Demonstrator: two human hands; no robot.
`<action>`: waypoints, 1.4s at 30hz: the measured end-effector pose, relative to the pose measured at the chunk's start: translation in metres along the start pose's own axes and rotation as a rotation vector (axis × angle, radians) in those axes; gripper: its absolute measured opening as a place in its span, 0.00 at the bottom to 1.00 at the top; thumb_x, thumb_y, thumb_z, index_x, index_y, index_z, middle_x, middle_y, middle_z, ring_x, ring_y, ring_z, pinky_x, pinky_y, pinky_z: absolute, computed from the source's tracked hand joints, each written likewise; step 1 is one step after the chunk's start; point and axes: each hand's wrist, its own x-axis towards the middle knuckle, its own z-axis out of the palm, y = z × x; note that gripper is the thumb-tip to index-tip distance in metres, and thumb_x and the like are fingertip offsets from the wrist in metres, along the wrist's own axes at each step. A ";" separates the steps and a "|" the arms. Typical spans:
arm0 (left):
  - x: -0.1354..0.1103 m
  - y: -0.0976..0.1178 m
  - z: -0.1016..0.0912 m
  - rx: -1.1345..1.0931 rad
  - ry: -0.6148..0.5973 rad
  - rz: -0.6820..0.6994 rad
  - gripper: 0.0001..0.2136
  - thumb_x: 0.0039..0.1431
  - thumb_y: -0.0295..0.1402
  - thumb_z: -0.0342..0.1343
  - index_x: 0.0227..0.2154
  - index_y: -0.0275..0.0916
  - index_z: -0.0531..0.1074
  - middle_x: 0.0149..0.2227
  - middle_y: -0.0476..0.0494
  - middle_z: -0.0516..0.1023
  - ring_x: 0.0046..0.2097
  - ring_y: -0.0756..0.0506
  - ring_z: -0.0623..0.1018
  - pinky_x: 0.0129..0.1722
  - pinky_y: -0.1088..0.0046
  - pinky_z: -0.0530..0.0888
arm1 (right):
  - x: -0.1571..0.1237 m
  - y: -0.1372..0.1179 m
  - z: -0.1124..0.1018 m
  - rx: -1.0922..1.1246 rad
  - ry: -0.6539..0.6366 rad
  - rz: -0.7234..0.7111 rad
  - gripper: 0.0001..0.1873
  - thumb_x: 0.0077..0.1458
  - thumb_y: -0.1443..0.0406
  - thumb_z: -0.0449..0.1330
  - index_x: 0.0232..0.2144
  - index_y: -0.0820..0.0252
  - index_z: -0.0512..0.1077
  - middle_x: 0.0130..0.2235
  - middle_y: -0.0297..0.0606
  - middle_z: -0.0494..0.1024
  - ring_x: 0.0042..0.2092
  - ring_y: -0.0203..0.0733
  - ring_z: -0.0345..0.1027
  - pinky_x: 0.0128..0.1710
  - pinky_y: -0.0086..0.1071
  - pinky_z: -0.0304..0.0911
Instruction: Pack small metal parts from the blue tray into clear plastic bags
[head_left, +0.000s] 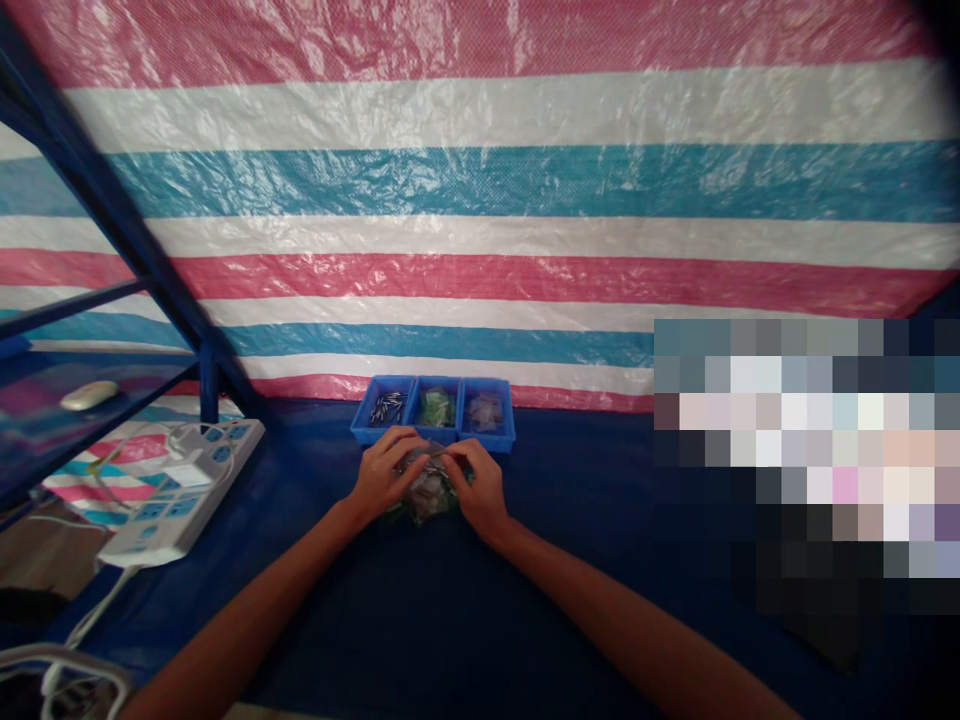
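Note:
My left hand (386,474) and my right hand (480,488) meet over the dark blue tabletop, fingers bent and thumbs pointing inward. Between their fingertips is a small clear plastic piece (433,450), pinched from both sides; its exact kind is too small to tell. Right under the hands lies a heap of small clear and green packets (429,498), partly covered by the fingers. Just beyond stands a blue three-part tray (420,436). Thin metal pieces (388,408) fill its left compartment, green packets (436,407) the middle one, and clear packets (485,412) the right one.
A white power strip (184,500) with plugs and cables lies at the left. Beside it rises a blue metal frame (169,270) with a shelf carrying a pale computer mouse (90,396). Striped plastic sheeting (480,180) hangs behind. The right side is pixelated.

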 end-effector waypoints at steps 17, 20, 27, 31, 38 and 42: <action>-0.003 -0.005 0.004 -0.021 -0.025 0.051 0.05 0.58 0.29 0.53 0.33 0.36 0.73 0.35 0.41 0.75 0.38 0.47 0.74 0.39 0.70 0.72 | -0.003 0.007 0.002 -0.046 0.012 -0.029 0.09 0.59 0.64 0.53 0.32 0.58 0.73 0.34 0.39 0.71 0.39 0.40 0.65 0.42 0.34 0.62; -0.004 -0.005 0.005 -0.035 -0.003 0.053 0.05 0.58 0.29 0.53 0.33 0.36 0.73 0.35 0.41 0.75 0.38 0.47 0.74 0.39 0.70 0.72 | -0.002 0.005 0.002 -0.053 0.018 -0.011 0.09 0.59 0.64 0.53 0.34 0.58 0.73 0.36 0.40 0.70 0.42 0.41 0.65 0.44 0.35 0.61; -0.004 -0.004 0.005 -0.050 0.057 0.013 0.07 0.60 0.30 0.51 0.34 0.37 0.74 0.34 0.42 0.77 0.36 0.48 0.76 0.38 0.72 0.73 | 0.001 0.003 0.001 -0.040 -0.026 -0.012 0.08 0.58 0.65 0.54 0.37 0.58 0.72 0.39 0.40 0.71 0.43 0.41 0.65 0.45 0.34 0.60; -0.001 0.000 0.003 -0.051 0.040 -0.010 0.07 0.60 0.32 0.51 0.33 0.37 0.74 0.32 0.44 0.78 0.33 0.49 0.77 0.36 0.73 0.74 | 0.002 0.006 0.002 -0.035 -0.056 -0.010 0.07 0.58 0.65 0.53 0.33 0.58 0.71 0.34 0.38 0.72 0.38 0.40 0.65 0.41 0.33 0.61; 0.002 0.004 0.000 -0.062 -0.060 -0.037 0.09 0.59 0.35 0.53 0.36 0.36 0.73 0.34 0.42 0.77 0.33 0.49 0.75 0.34 0.74 0.73 | 0.002 0.005 0.003 -0.058 -0.119 -0.019 0.08 0.59 0.65 0.52 0.30 0.59 0.70 0.32 0.37 0.72 0.36 0.40 0.65 0.38 0.32 0.60; 0.002 0.002 0.000 -0.082 -0.102 -0.064 0.08 0.59 0.35 0.52 0.35 0.35 0.73 0.32 0.43 0.76 0.28 0.51 0.73 0.31 0.75 0.72 | 0.001 0.005 0.003 -0.061 -0.092 -0.003 0.09 0.59 0.65 0.52 0.30 0.59 0.71 0.32 0.37 0.72 0.35 0.39 0.66 0.37 0.31 0.61</action>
